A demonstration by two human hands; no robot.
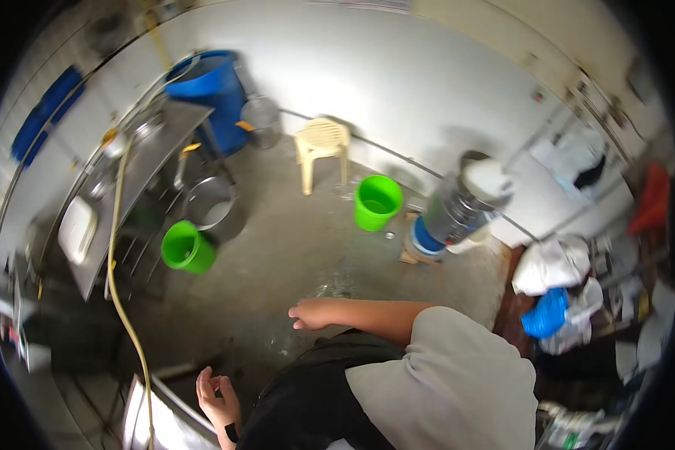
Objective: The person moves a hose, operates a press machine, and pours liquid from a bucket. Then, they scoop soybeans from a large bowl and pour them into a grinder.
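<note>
My left hand [217,401] is low in the view, with a dark band on its wrist. Its fingers are loosely bent and apart, and nothing shows in them. Across the front of my body reaches my right hand [313,313], above the wet floor [277,281]. Thumb and forefinger stand a little apart there, and no object is visible in the hand. A black apron [307,397] covers my front. Neither hand touches anything that I can see. Nearest to the left hand is a pale curved rail [184,405] beside a bright surface.
Two green buckets [188,247] [378,202] and a cream plastic stool [323,145] stand on the floor. At left, a yellow hose [117,277] runs past a steel counter [139,166]. A blue barrel [217,97] stands behind. Rightward are a steel container [457,204] and white bags [551,264].
</note>
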